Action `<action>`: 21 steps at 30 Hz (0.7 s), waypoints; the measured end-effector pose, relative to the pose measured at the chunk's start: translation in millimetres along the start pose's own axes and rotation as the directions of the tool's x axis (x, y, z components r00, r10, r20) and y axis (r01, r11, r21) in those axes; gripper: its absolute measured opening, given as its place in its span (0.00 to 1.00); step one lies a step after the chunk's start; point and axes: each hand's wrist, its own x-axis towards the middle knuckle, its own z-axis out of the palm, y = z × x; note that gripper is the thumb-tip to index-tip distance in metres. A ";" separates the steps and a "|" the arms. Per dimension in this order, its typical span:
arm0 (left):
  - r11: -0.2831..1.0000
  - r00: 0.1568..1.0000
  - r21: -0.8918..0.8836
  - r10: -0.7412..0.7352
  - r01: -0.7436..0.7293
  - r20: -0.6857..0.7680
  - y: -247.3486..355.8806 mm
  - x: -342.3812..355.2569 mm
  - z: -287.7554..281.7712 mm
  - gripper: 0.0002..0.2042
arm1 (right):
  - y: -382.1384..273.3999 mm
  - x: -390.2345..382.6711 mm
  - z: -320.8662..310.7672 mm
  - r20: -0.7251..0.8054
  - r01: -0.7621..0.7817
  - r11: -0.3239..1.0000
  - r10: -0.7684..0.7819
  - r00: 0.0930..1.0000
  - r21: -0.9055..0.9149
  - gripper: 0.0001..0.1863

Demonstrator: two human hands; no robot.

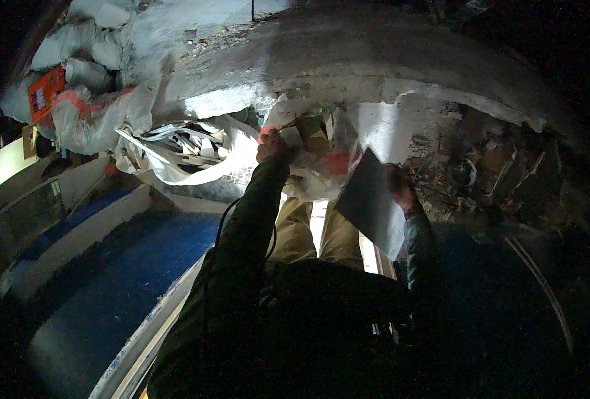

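Note:
My left hand (270,146) is closed on the upper left edge of a translucent plastic sack (340,126) with red parts, which has pale and brown flat pieces inside and hangs just above my legs. My right hand (401,188) grips the right side of a grey flat sheet (368,199), held tilted at the sack's right. Left of my left hand lies an open white bag (178,174) filled with broken flat scraps.
Lumpy bags (82,60) and a red-orange item (46,93) are at the upper left, along a rough grey ledge (348,53). Blue-surfaced trays (122,279) flank me low at left. Dim debris (481,166) lies at right.

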 end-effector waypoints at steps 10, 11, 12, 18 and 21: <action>0.966 0.971 -0.165 0.218 -0.200 0.097 -36.6 23.7 2.0 0.37 | -33.9 70.2 77.2 0.702 0.256 0.958 -0.095 0.706 -0.128 0.13; 0.971 0.973 -0.142 0.207 -0.193 0.097 -40.8 30.0 1.3 0.38 | -32.7 72.5 78.0 0.711 0.309 0.941 -0.123 0.693 -0.138 0.13; 0.975 0.975 -0.119 0.198 -0.186 0.097 -44.3 35.3 0.7 0.39 | -32.0 74.0 79.4 0.727 0.369 0.918 -0.154 0.670 -0.146 0.12; 0.959 0.959 -0.083 0.276 -0.271 0.060 -0.9 15.1 23.9 0.47 | -30.6 62.9 69.0 0.675 0.210 0.966 -0.056 0.736 -0.148 0.10; 0.981 0.980 -0.015 0.192 -0.193 -0.047 30.8 -17.7 4.8 0.45 | -29.8 51.8 62.3 0.608 -0.069 0.991 0.125 0.784 -0.114 0.07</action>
